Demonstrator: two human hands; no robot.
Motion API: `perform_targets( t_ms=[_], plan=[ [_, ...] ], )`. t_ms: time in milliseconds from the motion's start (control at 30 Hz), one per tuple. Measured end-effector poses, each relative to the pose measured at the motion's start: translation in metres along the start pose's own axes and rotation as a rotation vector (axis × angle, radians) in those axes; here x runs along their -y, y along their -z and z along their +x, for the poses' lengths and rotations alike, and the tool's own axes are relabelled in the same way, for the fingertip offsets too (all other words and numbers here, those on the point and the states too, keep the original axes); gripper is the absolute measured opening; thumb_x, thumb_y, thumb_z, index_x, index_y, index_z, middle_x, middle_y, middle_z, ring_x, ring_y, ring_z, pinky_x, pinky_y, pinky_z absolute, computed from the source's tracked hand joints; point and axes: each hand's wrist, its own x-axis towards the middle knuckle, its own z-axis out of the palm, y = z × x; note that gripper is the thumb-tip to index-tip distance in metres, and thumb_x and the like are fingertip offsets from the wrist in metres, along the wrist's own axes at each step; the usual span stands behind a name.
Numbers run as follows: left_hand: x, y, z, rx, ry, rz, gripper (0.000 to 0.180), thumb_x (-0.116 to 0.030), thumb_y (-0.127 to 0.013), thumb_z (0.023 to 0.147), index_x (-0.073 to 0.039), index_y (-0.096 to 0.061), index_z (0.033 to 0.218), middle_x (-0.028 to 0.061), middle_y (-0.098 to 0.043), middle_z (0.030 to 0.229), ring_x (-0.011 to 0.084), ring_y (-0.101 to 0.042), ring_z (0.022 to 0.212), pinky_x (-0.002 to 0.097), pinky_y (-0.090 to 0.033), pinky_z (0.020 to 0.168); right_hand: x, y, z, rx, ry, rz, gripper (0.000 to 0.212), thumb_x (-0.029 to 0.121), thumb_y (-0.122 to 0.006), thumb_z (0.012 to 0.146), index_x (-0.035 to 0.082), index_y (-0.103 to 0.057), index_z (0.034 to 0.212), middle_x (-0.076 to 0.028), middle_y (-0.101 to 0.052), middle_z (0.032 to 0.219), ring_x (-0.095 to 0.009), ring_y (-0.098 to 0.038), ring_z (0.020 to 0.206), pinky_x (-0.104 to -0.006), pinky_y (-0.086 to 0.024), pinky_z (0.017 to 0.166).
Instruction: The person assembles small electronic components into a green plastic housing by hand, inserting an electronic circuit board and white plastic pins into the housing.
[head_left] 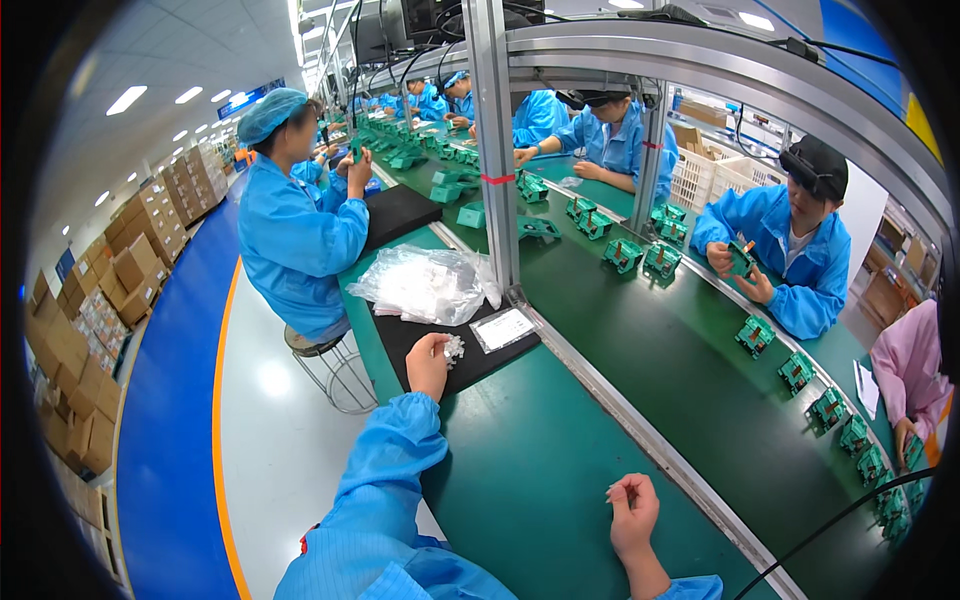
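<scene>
My left hand [428, 367] reaches out to a black mat [490, 362], fingers closed at the edge of a small heap of white parts [454, 349]. Whether a part is pinched in them is too small to tell. My right hand [633, 512] rests above the green bench top [540, 450], fingers curled inward. A tiny pale speck shows at its fingertips, too small to name. Behind the heap lies a clear plastic bag [425, 285] full of white pieces. Next to the heap is a white labelled card [502, 329] in a clear sleeve.
A metal rail [620, 410] divides my bench from a green conveyor belt [640, 330] carrying several green assemblies [755, 335]. An aluminium post [495, 150] rises beyond the mat. Co-workers in blue sit opposite; one person [300, 230] sits ahead on my left. A stool [335, 360] stands there.
</scene>
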Motion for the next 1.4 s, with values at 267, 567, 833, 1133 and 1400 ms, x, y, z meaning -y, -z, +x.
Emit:
perform_targets(
  t_ms=[267,567,833,1133,1400],
  plan=[
    [-0.049,-0.009,-0.041,0.143,0.363,-1.166,0.010,0.004,-0.051,0.075,-0.003,-0.055,0.082,0.0059,-0.059,0.081,0.0123,-0.054,0.075,0.0227,-0.043,0.070,0.004,0.005,0.002,-0.059,-0.079,0.109,0.009,0.008,-0.052,0.079,0.001,-0.047,0.076,-0.004,-0.052,0.067,-0.008,-0.048,0.059,-0.0203,-0.040,0.056],
    [-0.137,-0.049,-0.121,0.626,1.185,-1.682,0.016,0.002,-0.047,0.080,-0.005,-0.047,0.094,0.0078,-0.050,0.097,0.0173,-0.049,0.089,0.0261,-0.044,0.077,-0.004,0.005,0.006,-0.072,-0.067,0.066,0.008,0.008,-0.053,0.078,0.001,-0.049,0.076,-0.003,-0.054,0.069,-0.009,-0.051,0.064,-0.0211,-0.042,0.061],
    [-0.133,-0.054,-0.127,0.728,1.243,-1.687,0.020,-0.010,-0.043,0.084,0.000,-0.044,0.101,0.0119,-0.048,0.105,0.0197,-0.050,0.088,0.0296,-0.044,0.080,0.000,0.007,0.005,-0.061,-0.094,0.103,0.009,0.009,-0.052,0.079,0.001,-0.048,0.077,-0.003,-0.053,0.069,-0.008,-0.050,0.065,-0.0205,-0.041,0.061],
    [-0.127,-0.052,-0.136,0.754,1.112,-1.589,0.023,-0.005,-0.044,0.081,-0.004,-0.045,0.103,0.0106,-0.048,0.105,0.0182,-0.050,0.086,0.0303,-0.041,0.083,0.001,0.009,0.002,-0.060,-0.108,0.120,0.009,0.010,-0.053,0.079,0.002,-0.048,0.077,-0.003,-0.053,0.069,-0.008,-0.049,0.064,-0.0201,-0.040,0.060],
    [-0.120,-0.062,-0.125,0.795,1.126,-1.815,0.034,0.008,-0.042,0.071,-0.006,-0.047,0.102,0.0091,-0.050,0.100,0.0186,-0.051,0.083,0.0311,-0.043,0.078,0.001,0.010,0.011,-0.044,-0.110,0.131,0.008,0.008,-0.052,0.080,0.003,-0.046,0.077,-0.002,-0.050,0.069,-0.008,-0.047,0.065,-0.0205,-0.040,0.060]
  ],
)
